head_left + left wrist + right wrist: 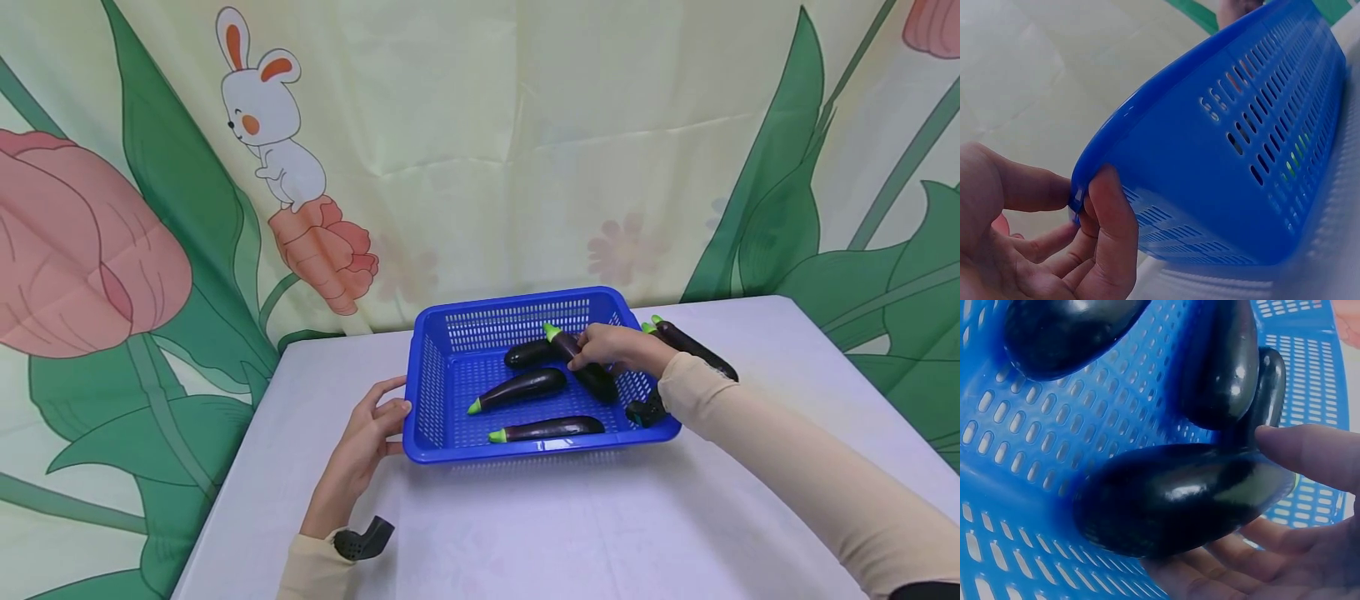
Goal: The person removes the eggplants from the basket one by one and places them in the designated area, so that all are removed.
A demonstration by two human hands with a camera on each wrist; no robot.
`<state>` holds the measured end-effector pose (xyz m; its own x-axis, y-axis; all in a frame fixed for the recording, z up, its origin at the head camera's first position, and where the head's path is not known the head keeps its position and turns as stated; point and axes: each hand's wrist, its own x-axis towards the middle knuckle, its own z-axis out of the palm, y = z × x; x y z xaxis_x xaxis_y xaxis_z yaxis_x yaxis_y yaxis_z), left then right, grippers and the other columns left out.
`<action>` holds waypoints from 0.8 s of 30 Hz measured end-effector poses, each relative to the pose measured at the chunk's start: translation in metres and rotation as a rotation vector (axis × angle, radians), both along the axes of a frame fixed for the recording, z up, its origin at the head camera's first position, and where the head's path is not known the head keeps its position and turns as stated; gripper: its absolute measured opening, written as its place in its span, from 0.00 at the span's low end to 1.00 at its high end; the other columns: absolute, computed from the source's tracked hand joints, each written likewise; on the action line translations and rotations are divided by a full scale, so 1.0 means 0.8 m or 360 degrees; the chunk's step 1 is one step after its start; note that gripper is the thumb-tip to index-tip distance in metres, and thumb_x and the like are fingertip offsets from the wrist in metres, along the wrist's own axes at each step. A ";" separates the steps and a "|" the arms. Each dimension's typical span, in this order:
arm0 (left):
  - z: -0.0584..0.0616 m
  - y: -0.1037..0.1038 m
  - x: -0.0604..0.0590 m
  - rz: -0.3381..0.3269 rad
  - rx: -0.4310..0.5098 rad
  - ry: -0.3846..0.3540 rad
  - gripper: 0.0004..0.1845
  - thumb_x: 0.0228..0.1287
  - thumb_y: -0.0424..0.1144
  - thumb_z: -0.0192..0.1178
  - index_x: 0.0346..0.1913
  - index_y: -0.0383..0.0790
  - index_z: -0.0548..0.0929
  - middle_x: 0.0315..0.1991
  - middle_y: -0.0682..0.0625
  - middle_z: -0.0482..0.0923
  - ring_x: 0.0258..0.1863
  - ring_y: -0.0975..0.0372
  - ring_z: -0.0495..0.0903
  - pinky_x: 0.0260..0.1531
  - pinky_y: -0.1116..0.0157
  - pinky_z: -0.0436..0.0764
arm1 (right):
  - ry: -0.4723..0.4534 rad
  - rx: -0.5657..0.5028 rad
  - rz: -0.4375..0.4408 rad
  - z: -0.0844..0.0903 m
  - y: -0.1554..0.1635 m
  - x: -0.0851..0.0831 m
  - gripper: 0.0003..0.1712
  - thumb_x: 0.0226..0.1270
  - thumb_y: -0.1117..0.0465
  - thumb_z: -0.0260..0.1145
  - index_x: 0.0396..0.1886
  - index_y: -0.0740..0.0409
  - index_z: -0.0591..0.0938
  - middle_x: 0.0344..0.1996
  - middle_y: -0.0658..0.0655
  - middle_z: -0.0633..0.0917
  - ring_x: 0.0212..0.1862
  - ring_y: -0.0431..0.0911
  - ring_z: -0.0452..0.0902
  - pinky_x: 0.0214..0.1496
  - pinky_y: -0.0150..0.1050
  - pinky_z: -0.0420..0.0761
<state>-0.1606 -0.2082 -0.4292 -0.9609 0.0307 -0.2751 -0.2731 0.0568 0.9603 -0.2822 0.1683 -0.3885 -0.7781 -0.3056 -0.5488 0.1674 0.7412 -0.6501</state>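
A blue slotted basket (442, 367) sits on the white table. My left hand (372, 429) pinches its left rim (1094, 169) between thumb and fingers. My right hand (611, 346) reaches into the basket and holds a dark purple eggplant (588, 367) with a green tip; in the right wrist view this eggplant (1179, 497) lies across my fingers with the thumb on its end. Three more eggplants lie inside: one at the back (528, 353), one in the middle (521, 388), one along the front wall (551, 429). Another eggplant (693, 348) lies on the table right of the basket.
The white table (525, 533) runs toward me with bare surface in front of the basket. A printed backdrop with a rabbit (270, 125) and leaves hangs close behind the table. Small black wrist camera mounts show at both wrists.
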 end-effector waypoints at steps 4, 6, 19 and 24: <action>0.000 0.000 0.000 -0.0006 0.0000 0.0000 0.29 0.78 0.40 0.57 0.78 0.49 0.64 0.45 0.51 0.85 0.39 0.59 0.89 0.37 0.63 0.89 | 0.0005 0.0001 0.0008 -0.001 0.000 0.000 0.24 0.73 0.63 0.66 0.61 0.74 0.75 0.51 0.66 0.78 0.53 0.57 0.77 0.64 0.63 0.81; 0.000 0.000 0.000 -0.0007 0.0010 0.0000 0.29 0.78 0.39 0.57 0.77 0.49 0.64 0.45 0.51 0.85 0.38 0.59 0.89 0.37 0.63 0.89 | 0.0005 0.0006 0.0002 -0.001 -0.001 0.000 0.23 0.73 0.63 0.66 0.61 0.74 0.76 0.52 0.66 0.77 0.54 0.57 0.77 0.64 0.63 0.81; -0.001 0.001 0.000 -0.0002 0.0005 0.0009 0.28 0.78 0.39 0.57 0.77 0.49 0.65 0.45 0.51 0.86 0.38 0.59 0.88 0.36 0.63 0.89 | -0.0015 -0.0022 0.0000 0.004 0.003 0.004 0.23 0.74 0.62 0.66 0.61 0.73 0.74 0.54 0.67 0.77 0.55 0.58 0.75 0.65 0.62 0.81; -0.001 0.000 0.000 -0.0002 0.0001 0.0006 0.28 0.79 0.39 0.56 0.77 0.49 0.64 0.44 0.52 0.86 0.37 0.60 0.87 0.36 0.63 0.88 | -0.0024 -0.0092 0.0019 0.013 0.008 0.007 0.20 0.75 0.60 0.65 0.57 0.71 0.76 0.50 0.63 0.81 0.51 0.54 0.77 0.60 0.59 0.84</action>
